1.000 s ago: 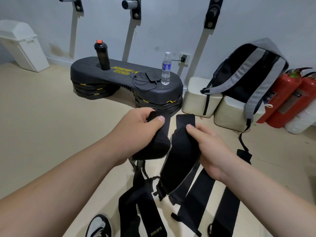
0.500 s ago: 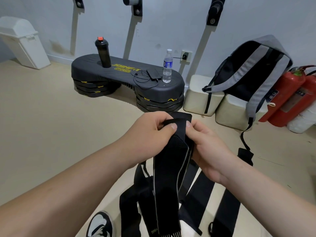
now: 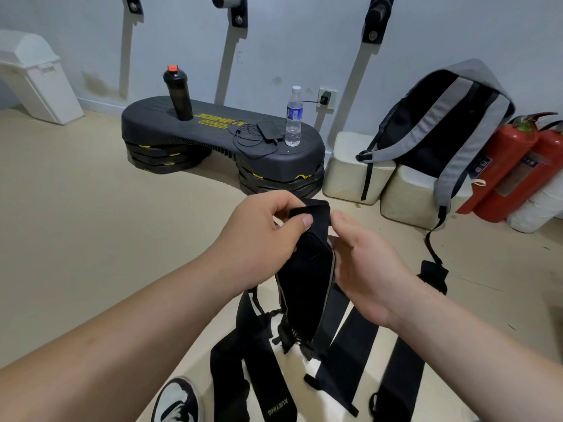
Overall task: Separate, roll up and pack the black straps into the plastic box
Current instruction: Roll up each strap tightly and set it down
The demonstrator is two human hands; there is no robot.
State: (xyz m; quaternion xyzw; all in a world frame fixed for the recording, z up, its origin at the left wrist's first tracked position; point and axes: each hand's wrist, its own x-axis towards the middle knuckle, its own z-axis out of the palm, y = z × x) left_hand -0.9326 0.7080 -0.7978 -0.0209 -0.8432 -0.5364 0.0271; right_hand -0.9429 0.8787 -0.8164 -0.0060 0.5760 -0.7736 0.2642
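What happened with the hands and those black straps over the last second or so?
A second ago the hands were apart, each holding a strap end; they came together. Now the left hand pinches the folded top end of one black strap and the right hand grips it from the other side. The other straps lying below and the backpack stayed where they were.

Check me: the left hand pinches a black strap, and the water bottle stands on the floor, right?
Not quite: in the head view the bottle stands on the black platform, not the floor. The left hand does pinch the strap.
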